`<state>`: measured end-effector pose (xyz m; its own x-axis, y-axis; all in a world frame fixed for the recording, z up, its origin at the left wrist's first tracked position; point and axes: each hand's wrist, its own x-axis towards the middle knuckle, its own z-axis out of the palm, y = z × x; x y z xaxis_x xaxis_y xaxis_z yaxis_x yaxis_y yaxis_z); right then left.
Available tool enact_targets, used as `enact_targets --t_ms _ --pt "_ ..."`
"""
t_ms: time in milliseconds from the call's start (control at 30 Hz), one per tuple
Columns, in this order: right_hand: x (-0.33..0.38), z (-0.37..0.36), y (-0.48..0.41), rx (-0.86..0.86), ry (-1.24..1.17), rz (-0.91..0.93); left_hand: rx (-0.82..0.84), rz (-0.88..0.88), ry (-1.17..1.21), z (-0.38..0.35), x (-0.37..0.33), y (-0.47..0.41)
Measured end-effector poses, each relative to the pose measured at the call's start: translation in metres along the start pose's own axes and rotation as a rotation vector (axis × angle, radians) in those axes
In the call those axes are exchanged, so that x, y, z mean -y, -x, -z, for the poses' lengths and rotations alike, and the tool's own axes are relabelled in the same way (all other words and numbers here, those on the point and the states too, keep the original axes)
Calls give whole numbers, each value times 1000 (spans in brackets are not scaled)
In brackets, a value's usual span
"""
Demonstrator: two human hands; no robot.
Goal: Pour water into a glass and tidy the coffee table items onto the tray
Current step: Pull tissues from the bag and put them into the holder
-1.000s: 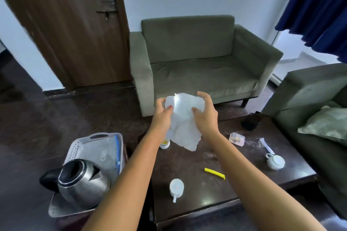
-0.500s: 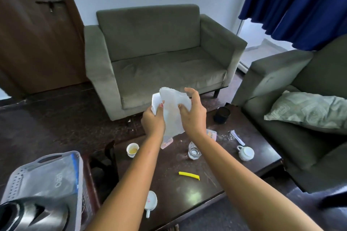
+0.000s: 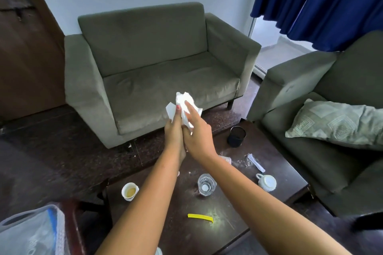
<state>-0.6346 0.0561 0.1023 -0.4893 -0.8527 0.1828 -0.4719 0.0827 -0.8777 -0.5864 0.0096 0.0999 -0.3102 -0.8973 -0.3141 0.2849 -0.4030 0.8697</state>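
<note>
- Fingers of both your hands are pressed together on the white paper (image 3: 182,102). Your left hand (image 3: 173,130) pinches it from the left and your right hand (image 3: 196,130) lies flat on it from the right.
- You hold the paper up in the air, above the far edge of the coffee table (image 3: 186,234). It is scrunched, so it has no clear long side.
- To put it away, you need the tray (image 3: 31,232). It sits low and to your left, well apart from the paper, so your left hand is nearer to it.
- On the table below your arms are the glass (image 3: 206,184) with water in it, a cup with tea (image 3: 130,191), a tipped white cup (image 3: 267,181), a yellow strip (image 3: 200,217), a black cup (image 3: 236,136) and a small wrapper (image 3: 256,162).
- Your right wrist hides a pale thing on the table, and I cannot tell what it is.
- Only a corner of the tray shows, with a plastic bag (image 3: 39,227) on it.
- Crumbs lie near the wrapper and the yellow strip.
</note>
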Motion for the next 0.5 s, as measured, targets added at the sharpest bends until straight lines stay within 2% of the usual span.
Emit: enact_targets --t_ms 133,267,400,500 --pt "-26 13 -14 85 102 102 44 77 -142 -20 11 -8" --pt "-55 40 -19 210 98 85 -73 114 -18 -49 24 -9" --pt "-86 84 -23 443 -57 66 -289 255 46 -81 34 -19" --pt "-113 121 -31 447 -254 -81 -324 264 107 -106 45 -15"
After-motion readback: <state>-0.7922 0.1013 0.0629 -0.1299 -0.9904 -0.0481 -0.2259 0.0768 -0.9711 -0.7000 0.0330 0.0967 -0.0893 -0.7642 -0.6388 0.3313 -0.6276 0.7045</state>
